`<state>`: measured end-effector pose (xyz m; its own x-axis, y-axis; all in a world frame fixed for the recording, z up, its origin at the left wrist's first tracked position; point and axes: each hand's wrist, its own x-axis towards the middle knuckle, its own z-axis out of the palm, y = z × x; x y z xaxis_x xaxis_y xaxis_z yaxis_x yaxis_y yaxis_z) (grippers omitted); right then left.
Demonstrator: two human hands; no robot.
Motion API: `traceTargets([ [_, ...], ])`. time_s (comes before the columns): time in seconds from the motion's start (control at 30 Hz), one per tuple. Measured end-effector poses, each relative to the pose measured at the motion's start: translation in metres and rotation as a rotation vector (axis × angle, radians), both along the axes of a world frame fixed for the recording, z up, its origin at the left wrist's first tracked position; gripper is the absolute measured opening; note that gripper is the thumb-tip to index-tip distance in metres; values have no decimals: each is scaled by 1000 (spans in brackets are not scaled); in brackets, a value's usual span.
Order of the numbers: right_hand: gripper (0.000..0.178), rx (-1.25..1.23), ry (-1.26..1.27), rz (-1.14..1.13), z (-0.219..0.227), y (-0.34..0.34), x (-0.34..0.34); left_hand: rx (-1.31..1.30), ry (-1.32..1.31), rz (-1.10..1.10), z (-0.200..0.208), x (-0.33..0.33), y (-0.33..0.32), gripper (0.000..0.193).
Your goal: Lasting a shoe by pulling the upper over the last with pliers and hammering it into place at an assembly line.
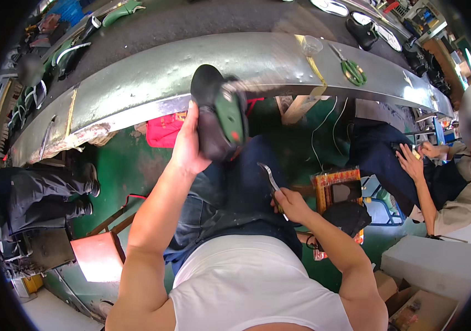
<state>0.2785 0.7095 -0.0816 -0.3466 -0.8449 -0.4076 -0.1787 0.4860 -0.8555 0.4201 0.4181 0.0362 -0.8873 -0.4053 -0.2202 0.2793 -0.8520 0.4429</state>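
Observation:
A black shoe (209, 126), with a green shoe last (227, 116) showing in its opening, is held up in front of the bench edge. My left hand (189, 144) grips it from the left side, thumb upward, and part of the shoe is smeared by motion. Lower and to the right, my right hand (295, 206) is closed round a curved metal hand tool (270, 177), its bent tip pointing up and away from me. The tool's exact kind is hard to make out. Shoe and tool are apart, both above my lap.
A long metal bench ledge (235, 58) crosses ahead, carrying green-handled scissors (352, 71) and a clear round cup (311, 45). Shoes and white soles (330, 6) lie on the dark belt beyond. Co-workers sit at both sides. A black cap (347, 218) is at my right.

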Motion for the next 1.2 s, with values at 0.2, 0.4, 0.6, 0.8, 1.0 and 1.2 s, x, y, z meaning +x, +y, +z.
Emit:
traceTargets([
  [0.2, 44, -50, 137, 43, 42, -28, -12, 145, 228, 36, 1, -9, -22, 80],
  [0.4, 42, -236, 627, 84, 90, -73, -48, 171, 106, 32, 13, -28, -54, 74],
  [0.6, 46, -554, 1237, 121, 119, -162, -119, -185, -92, 140, 29, -104, -127, 71],
  [0.8, 47, -569, 1269, 112, 125, -243, -187, -530, -274, 198, 60, -249, -239, 74],
  [1.0, 47, -603, 1088, 84, 115, -247, -206, -1255, -623, 298, 25, -331, -266, 81],
  [1.2, 48, -459, 985, 88, 118, -249, -209, -1015, -228, 212, 22, -340, -288, 75],
])
